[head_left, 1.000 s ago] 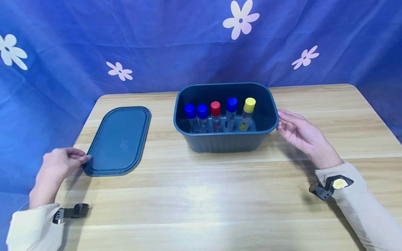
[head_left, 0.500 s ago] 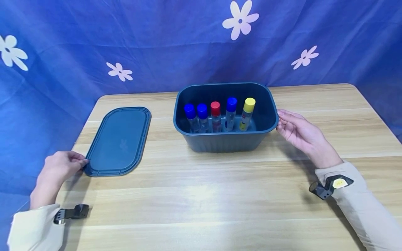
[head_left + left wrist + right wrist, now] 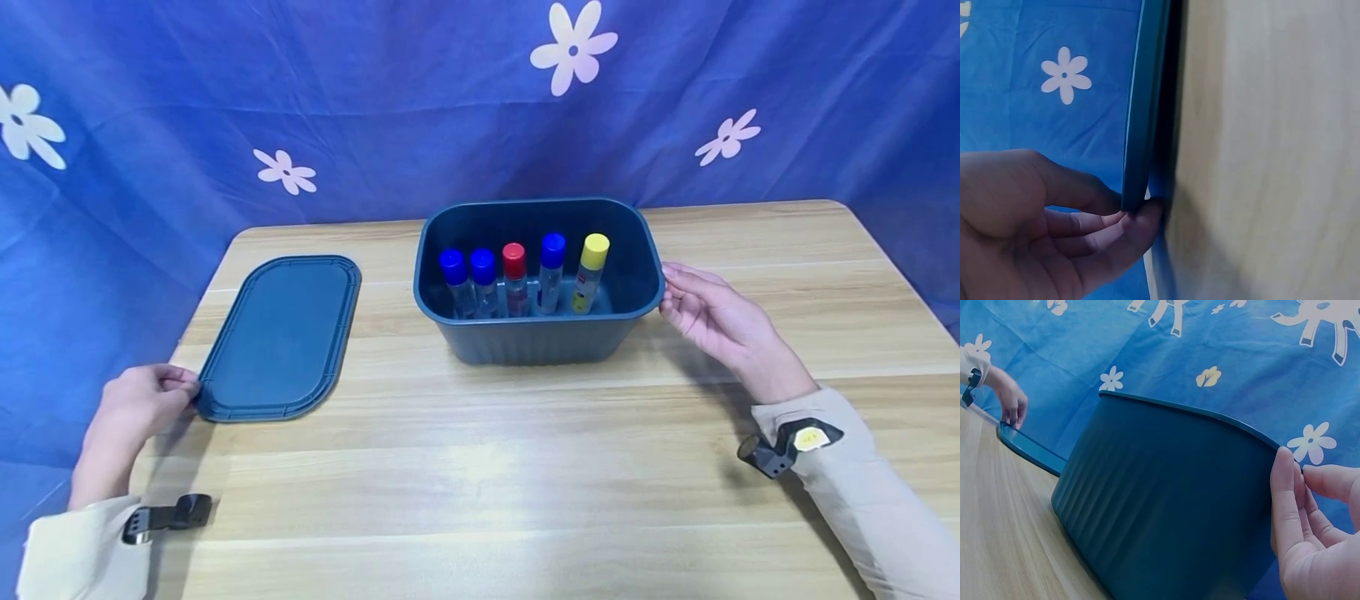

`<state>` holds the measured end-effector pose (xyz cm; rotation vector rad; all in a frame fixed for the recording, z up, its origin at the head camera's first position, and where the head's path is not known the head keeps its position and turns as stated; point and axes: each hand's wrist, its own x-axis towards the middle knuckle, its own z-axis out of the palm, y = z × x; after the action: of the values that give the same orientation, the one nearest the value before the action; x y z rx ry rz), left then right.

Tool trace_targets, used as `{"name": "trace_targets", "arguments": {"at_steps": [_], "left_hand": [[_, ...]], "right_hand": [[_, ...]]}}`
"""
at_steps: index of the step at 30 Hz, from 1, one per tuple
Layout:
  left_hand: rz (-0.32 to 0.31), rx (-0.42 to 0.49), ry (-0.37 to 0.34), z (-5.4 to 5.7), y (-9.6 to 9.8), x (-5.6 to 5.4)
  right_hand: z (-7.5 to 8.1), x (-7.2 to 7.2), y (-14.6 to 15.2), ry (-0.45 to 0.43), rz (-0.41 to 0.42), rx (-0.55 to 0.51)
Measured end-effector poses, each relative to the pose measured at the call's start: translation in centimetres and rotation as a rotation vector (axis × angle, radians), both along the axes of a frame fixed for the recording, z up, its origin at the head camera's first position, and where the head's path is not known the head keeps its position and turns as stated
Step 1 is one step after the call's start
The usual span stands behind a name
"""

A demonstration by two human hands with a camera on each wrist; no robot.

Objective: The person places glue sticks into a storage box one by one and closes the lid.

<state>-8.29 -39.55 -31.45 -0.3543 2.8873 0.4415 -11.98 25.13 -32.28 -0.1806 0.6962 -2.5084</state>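
Observation:
A dark teal plastic lid (image 3: 277, 333) lies at the left of the table. My left hand (image 3: 144, 404) pinches its near left corner; in the left wrist view thumb and fingertips (image 3: 1147, 219) sit on either side of the lid's edge (image 3: 1141, 125), with a dark gap between lid and table. At the back middle stands a matching deep teal bin (image 3: 536, 343). My right hand (image 3: 720, 321) holds the bin's right rim, thumb and fingers on both sides of it. Inside the bin stand several clear bottles with blue caps (image 3: 552, 250), a red cap (image 3: 514, 260) and a yellow cap (image 3: 596, 252).
The light wood table (image 3: 480, 492) ends close behind the bin and just left of the lid. A blue curtain (image 3: 420, 100) with white flowers hangs behind and along the left side. Bare tabletop separates the lid from the bin.
My left hand has shifted slightly left and towards me along the lid's corner, and its fingers have drawn back to the edge. The bin, the bottles and my right hand stay in place.

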Motion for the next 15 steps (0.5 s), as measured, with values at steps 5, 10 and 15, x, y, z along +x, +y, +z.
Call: {"name": "trace_targets", "arguments": {"at_steps": [5, 10, 15], "left_hand": [[0.002, 0.066, 0.008, -0.07, -0.06, 0.24], [0.004, 0.288, -0.028, -0.15, 0.00, 0.38], [0.035, 0.582, -0.143, -0.01, 0.05, 0.28]], "right_hand": [[-0.05, -0.02, -0.05, -0.003, 0.001, 0.001], [-0.16, 0.01, -0.05, -0.010, 0.001, 0.003], [-0.24, 0.01, -0.02, -0.009, 0.001, 0.006]]}}
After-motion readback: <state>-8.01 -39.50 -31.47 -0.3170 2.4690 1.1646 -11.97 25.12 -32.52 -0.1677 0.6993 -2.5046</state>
